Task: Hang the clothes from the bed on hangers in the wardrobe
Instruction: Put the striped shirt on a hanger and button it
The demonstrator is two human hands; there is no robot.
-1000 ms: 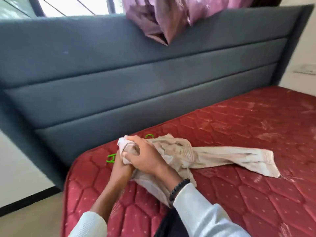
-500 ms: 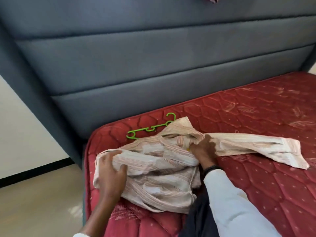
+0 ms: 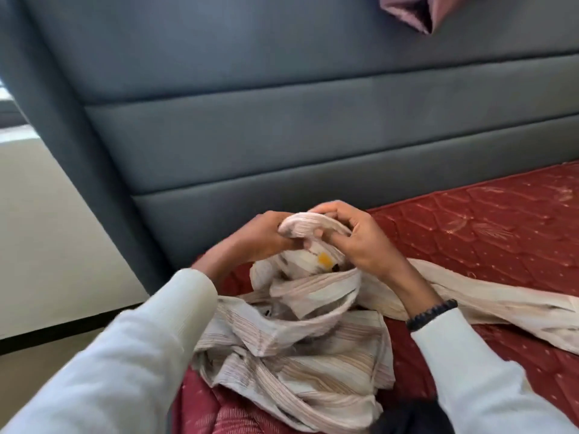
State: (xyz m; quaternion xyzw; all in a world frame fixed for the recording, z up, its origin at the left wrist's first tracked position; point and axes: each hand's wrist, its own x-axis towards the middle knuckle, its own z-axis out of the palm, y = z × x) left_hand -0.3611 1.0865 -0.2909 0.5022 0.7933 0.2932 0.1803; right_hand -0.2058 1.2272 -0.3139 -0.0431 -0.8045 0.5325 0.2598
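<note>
Both hands' grip (image 3: 260, 236) (image 3: 360, 242) tight around striped shirt (image 3: 297, 355) collar, sleeve (image 3: 501, 302) trailing rightward.

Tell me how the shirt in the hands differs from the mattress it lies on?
The crumpled beige striped cotton shirt is pale and rumpled; the red quilted mattress is dark red and lies flat. The shirt has thin stripes, the mattress a stitched pattern with small dots. Part of the shirt is lifted and gripped by the left hand and right hand; the mattress is not held. Both are fabric.
</note>
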